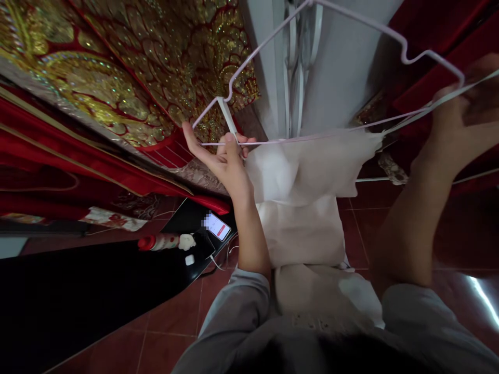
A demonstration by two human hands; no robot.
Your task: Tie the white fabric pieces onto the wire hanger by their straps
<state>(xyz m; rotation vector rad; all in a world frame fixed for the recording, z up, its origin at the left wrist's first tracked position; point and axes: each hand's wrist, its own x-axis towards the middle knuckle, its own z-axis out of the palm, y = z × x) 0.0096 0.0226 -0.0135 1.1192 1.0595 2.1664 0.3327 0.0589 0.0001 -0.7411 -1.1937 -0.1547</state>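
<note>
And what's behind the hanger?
Behind the hanger, gold-patterned fabric shows at left, a grey panel and pale bars in the middle, and dark red fabric at right. Whatever lies directly behind the cream cloth is covered.

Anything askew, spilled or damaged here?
Nothing looks spilled or damaged. The beige tiered cloth garment looks uneven on the pale pink wire hanger: one thin white strap loops over the hanger's left end, while the other stretches past its right end. Pixelation covers a corner of the lit, white-screened phone.

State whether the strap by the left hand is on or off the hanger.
On: the white strap hangs from the hanger and runs down to the left hand.
</note>
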